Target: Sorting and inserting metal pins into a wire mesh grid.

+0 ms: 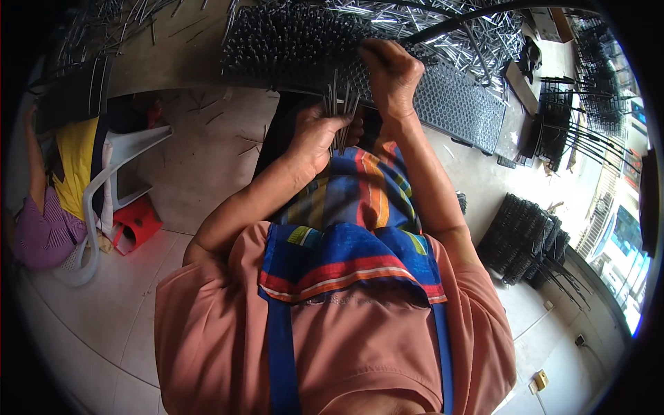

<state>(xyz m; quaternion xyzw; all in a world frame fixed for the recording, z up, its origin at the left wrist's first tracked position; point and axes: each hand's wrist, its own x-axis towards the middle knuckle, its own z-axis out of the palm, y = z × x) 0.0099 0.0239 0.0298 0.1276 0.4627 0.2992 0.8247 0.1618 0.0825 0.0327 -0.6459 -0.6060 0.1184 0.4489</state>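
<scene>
My left hand [319, 133] is closed round a bundle of thin metal rods [339, 104], which stick up and out below the fist above my lap. Beyond it lies a dark tray full of small round holes [456, 104]. Its left part is densely filled with upright dark rods [290, 45], while the holes to the right show bare. My right hand [393, 72] is over the tray, where the filled part meets the bare holes. Its fingers are curled together, and whatever is at their tips is hidden.
Loose metal rods [477, 41] are heaped behind the tray, with a thick black hose [477, 12] arching above. Dark stacked racks [526, 238] stand on the floor at right. Another person in purple [52, 232] sits at left by a pale plastic chair [104, 187] and a red container [138, 225].
</scene>
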